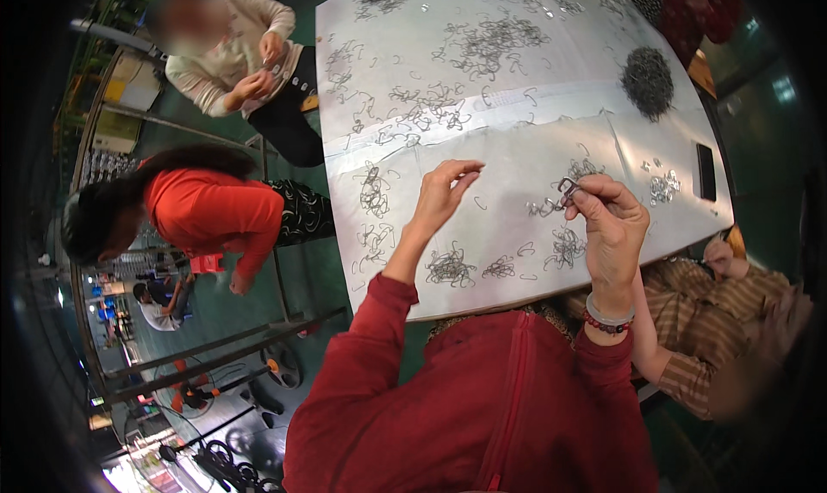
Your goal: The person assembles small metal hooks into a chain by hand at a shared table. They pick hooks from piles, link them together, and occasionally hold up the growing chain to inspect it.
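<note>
My right hand is raised over the table, thumb and forefinger pinching a small dark metal hook with a squarish bend. Whether it is one piece or several together is too small to tell. My left hand hovers above the sheet-covered tabletop, its fingers stretched forward and the thumb slightly apart, with nothing visible between them. One loose bent wire hook lies just beyond its fingertips. Close to me are small piles of wire hooks, and another pile sits beside my right wrist.
A dense dark heap of hooks and a black phone-like slab are at the right. More hooks spread across the far side. A person in a pale sweater, one in orange-red and one in stripes are around the table.
</note>
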`<state>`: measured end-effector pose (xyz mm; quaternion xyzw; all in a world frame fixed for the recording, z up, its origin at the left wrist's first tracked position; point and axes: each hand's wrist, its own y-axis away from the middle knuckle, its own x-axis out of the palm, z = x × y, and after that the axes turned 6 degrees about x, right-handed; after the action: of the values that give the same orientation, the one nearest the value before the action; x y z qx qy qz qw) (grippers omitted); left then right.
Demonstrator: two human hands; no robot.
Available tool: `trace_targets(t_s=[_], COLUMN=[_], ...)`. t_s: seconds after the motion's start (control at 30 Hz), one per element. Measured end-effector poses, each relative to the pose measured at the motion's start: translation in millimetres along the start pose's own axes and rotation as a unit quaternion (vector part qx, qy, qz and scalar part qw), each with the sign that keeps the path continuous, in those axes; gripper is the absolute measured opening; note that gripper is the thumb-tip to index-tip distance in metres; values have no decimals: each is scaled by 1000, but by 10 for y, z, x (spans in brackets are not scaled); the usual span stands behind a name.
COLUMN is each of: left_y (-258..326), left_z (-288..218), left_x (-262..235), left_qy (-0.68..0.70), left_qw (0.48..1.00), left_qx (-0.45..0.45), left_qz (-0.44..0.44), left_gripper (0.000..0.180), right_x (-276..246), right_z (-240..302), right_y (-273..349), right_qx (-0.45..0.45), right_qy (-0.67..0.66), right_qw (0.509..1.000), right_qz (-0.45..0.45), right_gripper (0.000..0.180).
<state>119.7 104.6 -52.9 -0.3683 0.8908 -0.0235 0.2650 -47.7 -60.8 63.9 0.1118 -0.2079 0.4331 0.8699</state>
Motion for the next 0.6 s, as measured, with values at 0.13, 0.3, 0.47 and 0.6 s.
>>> trace_targets(t_s=[0.13, 0.3, 0.47, 0.6], left_y=[158, 345, 497, 510], left_z=[947, 1396, 1529, 1263], left_x=[245, 495, 623, 694], left_qy=[-148, -235, -301, -225], left_qw=[974, 937, 920, 964], left_qx=[36, 127, 147, 143], left_qz=[165, 227, 201, 26], left_gripper=[25, 12, 14, 11], right_x=[-84, -204, -278, -258], right_z=[91, 221, 208, 65], right_y=[56, 114, 237, 361], right_qx=[-20, -37, -24, 2], right_qy=[-9, 3, 25, 19], right_qw=[999, 998, 998, 999], right_qz=[-26, -58, -59, -36], right_gripper=[9, 10, 9, 9])
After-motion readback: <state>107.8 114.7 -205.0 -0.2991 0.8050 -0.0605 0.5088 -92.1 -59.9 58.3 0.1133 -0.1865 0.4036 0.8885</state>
